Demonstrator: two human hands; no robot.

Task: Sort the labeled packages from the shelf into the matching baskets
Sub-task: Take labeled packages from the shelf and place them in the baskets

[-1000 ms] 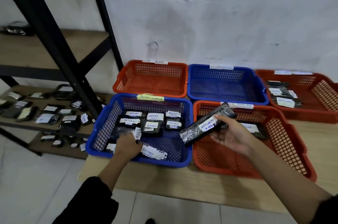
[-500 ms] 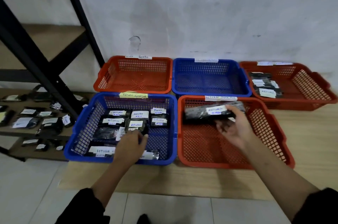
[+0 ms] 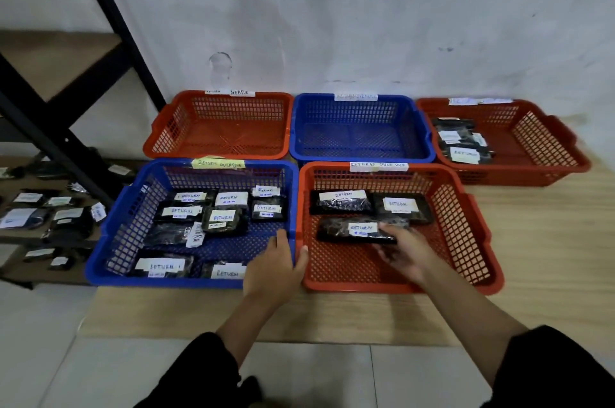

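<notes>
i see five plastic baskets with open lattice walls and rolled rims on a pale wood-grain table (image 3: 549,241). my right hand (image 3: 404,253) reaches into the near red basket (image 3: 466,224), fingers curled on the near right end of a long black package (image 3: 352,231). its crinkled glossy wrap carries a white paper label reading "return". it lies flat on the basket floor, just near of two more black packages (image 3: 369,203) at the far wall.

my left hand (image 3: 276,266) sits on the near right corner of the near blue basket (image 3: 126,218), fingers straight and relaxed, thumb across the gap touching the red rim, holding nothing. that blue basket holds about nine small dark packets (image 3: 213,211), each with a handwritten white label. its far rim has a yellow tag, the red one a white tag.

in the far row, the left red basket (image 3: 166,128) and the middle blue basket (image 3: 419,134) show bare mesh floors. the far right red basket (image 3: 545,144) holds a stack of dark packages (image 3: 461,141). at the left, a black metal shelf (image 3: 50,128) with brown boards carries more labelled packets (image 3: 46,214).

half a second ago i held the long package in the air near the far wall of the red basket; now it is down on the floor. my left hand was deeper among the blue basket's packets and has drawn back to the corner.
</notes>
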